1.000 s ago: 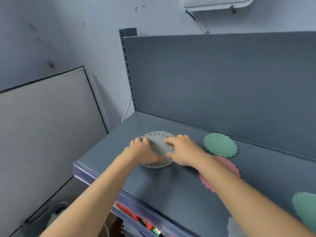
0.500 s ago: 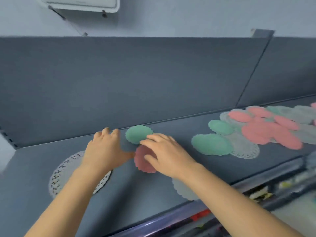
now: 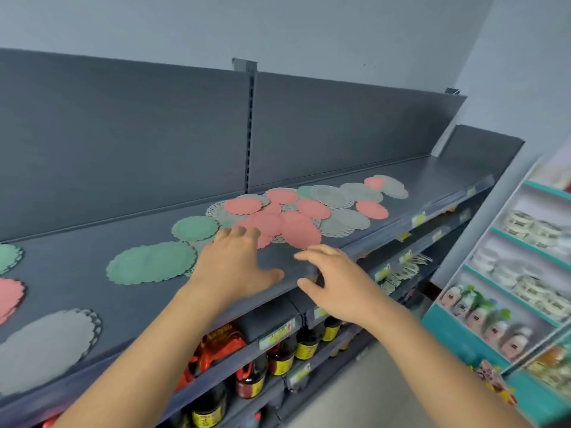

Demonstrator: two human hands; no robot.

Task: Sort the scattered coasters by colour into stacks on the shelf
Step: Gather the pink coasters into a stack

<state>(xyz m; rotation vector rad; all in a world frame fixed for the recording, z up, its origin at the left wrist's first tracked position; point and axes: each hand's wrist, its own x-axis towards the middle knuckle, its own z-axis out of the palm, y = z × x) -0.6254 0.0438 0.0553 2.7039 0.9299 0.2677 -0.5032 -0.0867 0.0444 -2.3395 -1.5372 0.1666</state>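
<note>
A scattered heap of pink [image 3: 298,228], grey [image 3: 332,196] and green coasters lies across the middle of the dark grey shelf [image 3: 278,264]. A large green coaster [image 3: 151,262] and a smaller green one [image 3: 195,227] lie left of the heap. At the far left edge sit a green stack [image 3: 7,256], a pink stack [image 3: 9,296] and a large grey coaster [image 3: 46,344]. My left hand [image 3: 234,264] is spread flat over the shelf, fingertips at the heap's near pink coasters. My right hand [image 3: 336,282] hovers open at the shelf's front edge, holding nothing.
Below the shelf's front lip stand dark bottles with yellow labels [image 3: 306,344] and red packaging [image 3: 216,350]. A teal display rack [image 3: 506,291] with packaged goods stands at the right. The grey back panel [image 3: 154,134] rises behind the coasters.
My view has swung right along the shelf. Both hands left the sorted stacks at the left and moved to the scattered heap, empty.
</note>
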